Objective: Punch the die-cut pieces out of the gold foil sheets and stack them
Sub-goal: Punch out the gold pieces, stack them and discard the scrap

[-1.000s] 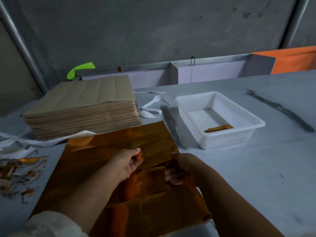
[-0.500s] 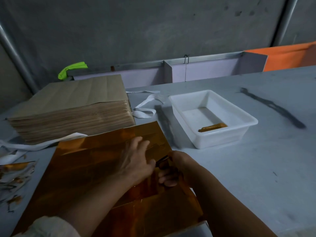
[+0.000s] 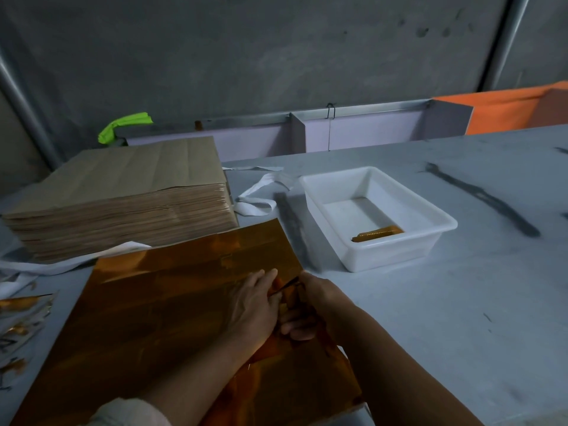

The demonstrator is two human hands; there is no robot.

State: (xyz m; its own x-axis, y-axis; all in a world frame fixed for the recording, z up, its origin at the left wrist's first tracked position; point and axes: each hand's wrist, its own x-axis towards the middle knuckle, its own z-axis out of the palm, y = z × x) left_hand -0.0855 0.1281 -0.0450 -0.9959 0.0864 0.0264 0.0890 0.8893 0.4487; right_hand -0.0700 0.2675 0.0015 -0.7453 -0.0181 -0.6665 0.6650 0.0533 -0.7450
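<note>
A large gold foil sheet (image 3: 159, 318) lies flat on the grey table in front of me. My left hand (image 3: 255, 305) lies on the sheet near its right edge, fingers stretched forward and pressing down. My right hand (image 3: 310, 305) is right beside it, fingers curled round a narrow die-cut strip (image 3: 284, 289) whose end sticks up between the two hands. A small stack of gold punched pieces (image 3: 378, 233) rests inside the white plastic tray (image 3: 436, 238) to the right.
A thick pile of brown paper sheets (image 3: 123, 198) stands at the back left. White strap loops (image 3: 261, 195) lie between it and the tray. Foil scraps (image 3: 18, 327) are scattered at the left edge. A low partition (image 3: 353, 130) runs behind the table.
My left hand went from a curled grip to lying flat with fingers stretched on the sheet. The right hand stays curled at the same spot; the camera shifted slightly.
</note>
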